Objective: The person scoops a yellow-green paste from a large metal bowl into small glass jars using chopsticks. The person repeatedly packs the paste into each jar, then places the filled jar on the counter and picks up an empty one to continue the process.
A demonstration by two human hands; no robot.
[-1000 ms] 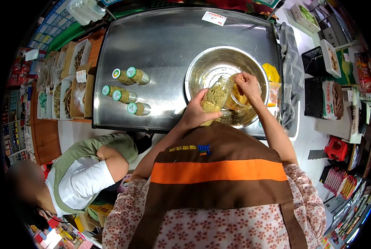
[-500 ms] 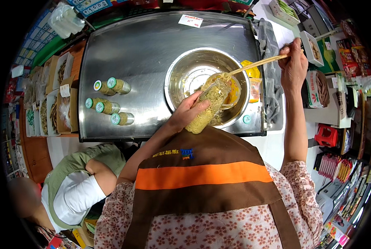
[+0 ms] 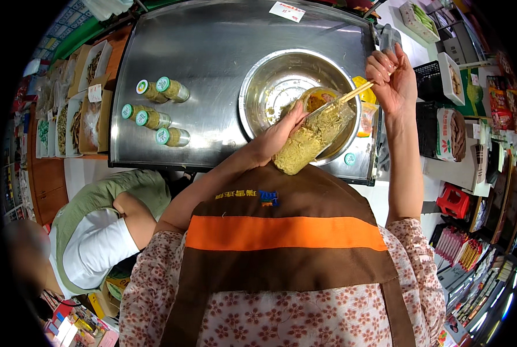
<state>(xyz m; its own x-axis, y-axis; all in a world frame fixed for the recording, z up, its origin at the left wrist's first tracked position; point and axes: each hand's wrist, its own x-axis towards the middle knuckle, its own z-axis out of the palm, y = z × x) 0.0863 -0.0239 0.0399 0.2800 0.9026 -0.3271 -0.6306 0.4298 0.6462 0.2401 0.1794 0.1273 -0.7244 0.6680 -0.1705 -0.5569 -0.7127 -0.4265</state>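
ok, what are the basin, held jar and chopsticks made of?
Basin: polished metal, probably stainless; bright mirror-like glare.
Jar in left hand: clear, glossy glass or plastic, contents showing through.
Chopsticks: likely wood or bamboo; pale tan colour.

I am facing a broad metal table [image 3: 200, 52], its grey top shining under the light and its dark edges bending across my view. On my left, a brown wooden cabinet [image 3: 41, 185] is standing behind a row of open boxes [image 3: 73, 127] that are displaying dried goods. Beyond them, a blue-and-white panel [image 3: 67, 32] is rising. On my right, pale floor [image 3: 430, 173] is showing, a red plastic stool [image 3: 454, 199] is sitting near crowded shelves [image 3: 504, 185], and bright strip lights [image 3: 507, 312] are glowing low at the rim
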